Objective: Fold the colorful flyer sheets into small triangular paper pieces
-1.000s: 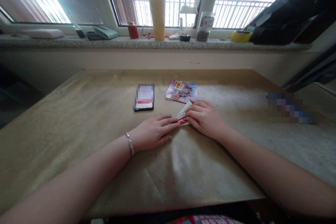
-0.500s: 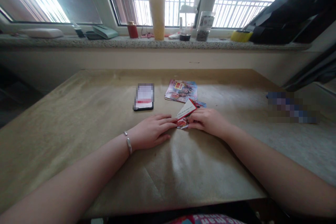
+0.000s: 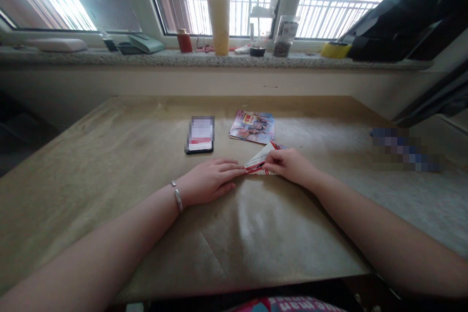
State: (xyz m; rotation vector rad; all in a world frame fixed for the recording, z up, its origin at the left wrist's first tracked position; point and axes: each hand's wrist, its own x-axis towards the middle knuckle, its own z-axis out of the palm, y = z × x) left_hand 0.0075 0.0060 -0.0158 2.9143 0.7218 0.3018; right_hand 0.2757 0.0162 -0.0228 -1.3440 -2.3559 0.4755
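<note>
Speckled sill [image 3: 146,60] in the background bears a tall cup [image 3: 218,19] above a brown-covered table [image 3: 120,151]. Near the middle of that table lies a folded paper [image 3: 256,159], its left corner touched by the fingertips of the flat, outstretched left hand [image 3: 214,179] (silver bracelet [image 3: 178,200] at the wrist), its right part pinched between thumb and fingers of the right hand [image 3: 288,166]. Printed leaflets [image 3: 252,126] lie just beyond the paper, with a phone [image 3: 200,137], its screen pixelated, to their left.
</note>
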